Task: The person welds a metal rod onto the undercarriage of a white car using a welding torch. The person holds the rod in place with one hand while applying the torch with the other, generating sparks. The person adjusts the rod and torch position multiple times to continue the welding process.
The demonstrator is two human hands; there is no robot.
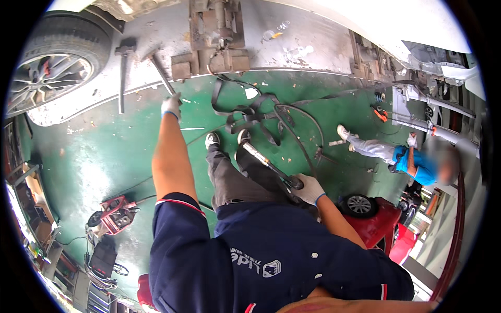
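Left hand (171, 106), gloved, is out over the far-left floor, right at the near end of a hammer (160, 73); can't tell if fingers are closed round it. Hammer's head is on the grey platform (313, 31), handle angled past the edge. Second hammer (122, 78) lies just left of it, near the wheel (57, 68). Right hand (309, 189), also gloved, is clenched on the black near end of a silver-and-black tool (265, 160), in front of the legs. Strap (245, 110) lies loose on green floor (203, 94) beyond the shoes. Co-worker (412, 159) far right.
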